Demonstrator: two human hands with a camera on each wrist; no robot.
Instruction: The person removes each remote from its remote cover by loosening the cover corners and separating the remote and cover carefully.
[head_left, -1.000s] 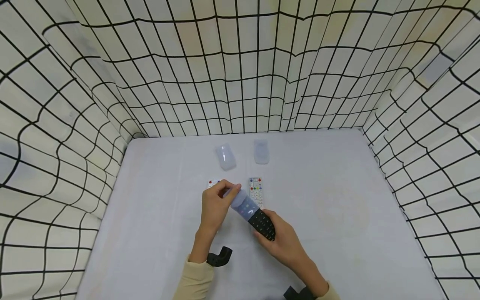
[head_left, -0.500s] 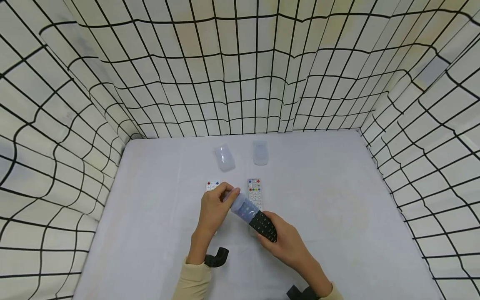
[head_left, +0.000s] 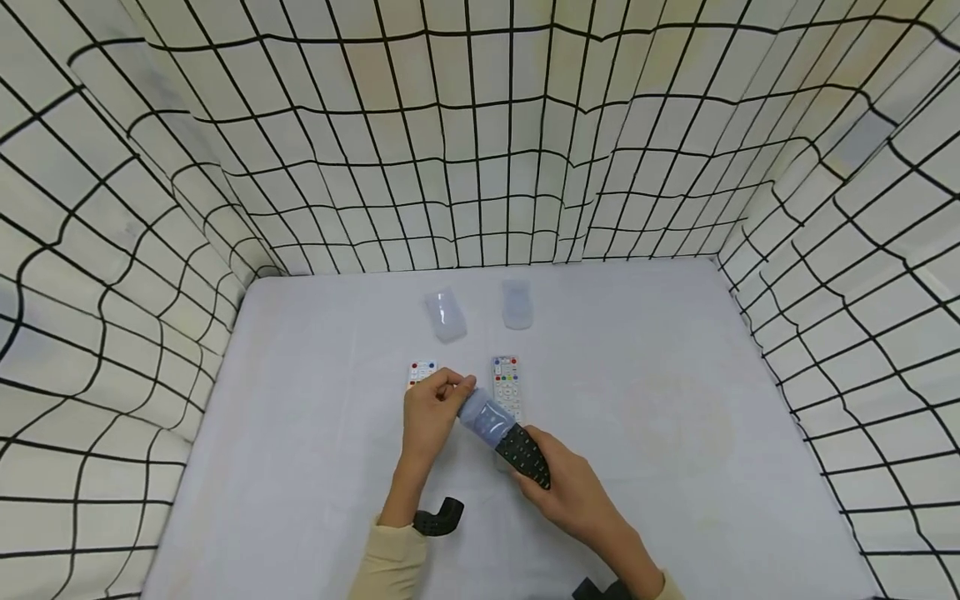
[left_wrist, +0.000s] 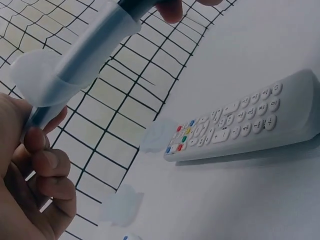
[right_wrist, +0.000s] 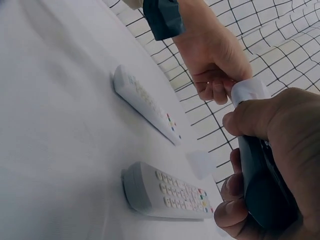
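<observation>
My right hand grips a black remote control by its near end, thumb along one side and fingers curled beneath in the right wrist view. A translucent bluish soft sleeve covers the remote's far half, with a loose, flared part showing in the left wrist view. My left hand pinches the sleeve's far end between thumb and fingers. The remote is held up at a slant above the table. Below it lie two white remotes: the right one partly covered, the left one mostly behind my left hand.
Two more translucent sleeves, the left one tilted and the right one straight, lie toward the back of the white-covered table. White cloth walls with a black grid stand at the back and both sides.
Both hands keep their hold on the sleeve and the black remote. The sleeve's far end looks slightly less bunched beside my left fingers. The head view has shifted a little.
</observation>
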